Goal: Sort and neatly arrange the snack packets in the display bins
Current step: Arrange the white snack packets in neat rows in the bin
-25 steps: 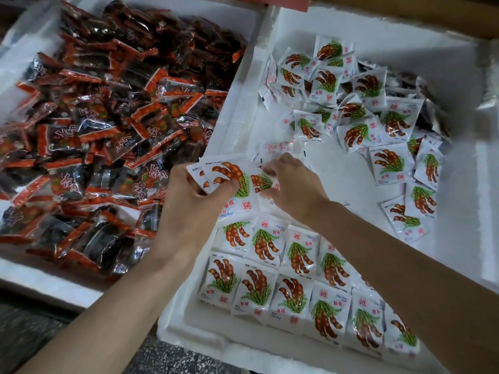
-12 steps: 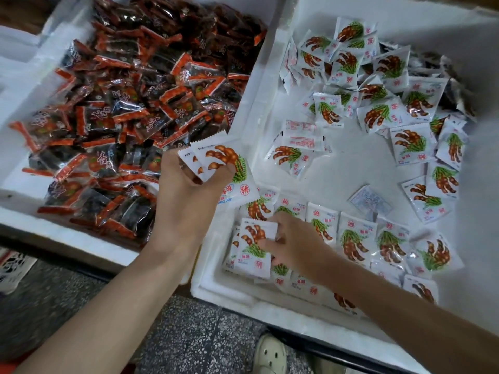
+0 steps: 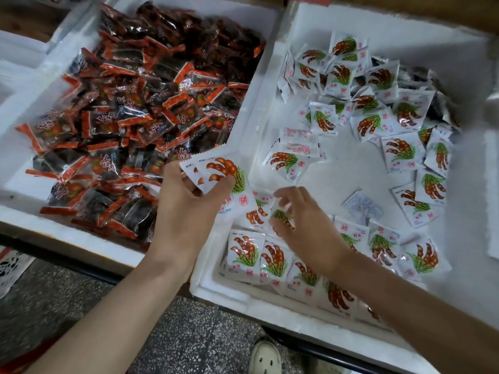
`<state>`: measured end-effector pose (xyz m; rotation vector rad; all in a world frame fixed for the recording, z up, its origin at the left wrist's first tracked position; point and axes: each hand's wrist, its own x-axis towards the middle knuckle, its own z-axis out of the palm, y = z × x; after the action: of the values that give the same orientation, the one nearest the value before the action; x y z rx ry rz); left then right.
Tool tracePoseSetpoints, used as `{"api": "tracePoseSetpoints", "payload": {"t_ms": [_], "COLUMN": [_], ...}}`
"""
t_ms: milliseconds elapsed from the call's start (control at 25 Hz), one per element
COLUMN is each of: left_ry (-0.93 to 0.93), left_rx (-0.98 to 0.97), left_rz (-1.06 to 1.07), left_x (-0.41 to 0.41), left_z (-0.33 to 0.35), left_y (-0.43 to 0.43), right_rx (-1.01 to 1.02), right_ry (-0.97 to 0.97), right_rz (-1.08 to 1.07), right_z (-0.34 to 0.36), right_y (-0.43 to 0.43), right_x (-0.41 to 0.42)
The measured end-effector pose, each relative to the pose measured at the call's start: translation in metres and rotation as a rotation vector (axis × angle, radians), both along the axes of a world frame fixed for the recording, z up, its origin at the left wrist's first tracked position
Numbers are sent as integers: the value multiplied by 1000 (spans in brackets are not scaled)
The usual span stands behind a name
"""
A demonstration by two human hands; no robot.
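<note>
White snack packets set out in the right foam bin (image 3: 351, 171) — more held in both hands.

A stack of white packets (image 3: 224, 179) is gripped by the left hand (image 3: 186, 211) over the bin's near left corner, with the thumb laid across the front. Its long axis is tilted, pod print up-left, red seal down-right. A single packet (image 3: 280, 215) is pinched in the curled fingers of the right hand (image 3: 305, 222) just above the near row (image 3: 270, 260) — it is blurred, so its direction cannot be told. The row's packets are laid lengthwise away from the person, seals nearest; the row's right part is hidden by the right forearm. Loose packets (image 3: 378, 85) are scattered farther back.
</note>
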<state>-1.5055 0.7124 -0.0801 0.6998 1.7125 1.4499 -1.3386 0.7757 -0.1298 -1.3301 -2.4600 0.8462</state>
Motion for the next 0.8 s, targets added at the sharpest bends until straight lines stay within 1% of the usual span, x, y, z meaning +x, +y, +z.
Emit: {"api": "tracePoseSetpoints", "payload": {"t_ms": [120, 200, 360, 560, 680, 800], "left_ry": [15, 21, 38, 101, 57, 13], "left_rx": [37, 65, 114, 152, 169, 158], "left_rz": [-19, 23, 50, -11, -12, -5], "left_x": [-6, -8, -16, -25, -26, -27], "left_z": [4, 5, 5, 5, 3, -1], "left_y": [13, 25, 58, 101, 118, 127], "right_rx": [192, 261, 318, 427, 414, 525], "right_ry": [0, -27, -94, -281, -365, -396], "right_rz": [-14, -45, -149, -154, -185, -191], "right_z": [13, 19, 20, -1, -8, -6], "right_y": [48, 90, 167, 229, 256, 268], "right_x": [3, -6, -37, -72, -81, -80]}}
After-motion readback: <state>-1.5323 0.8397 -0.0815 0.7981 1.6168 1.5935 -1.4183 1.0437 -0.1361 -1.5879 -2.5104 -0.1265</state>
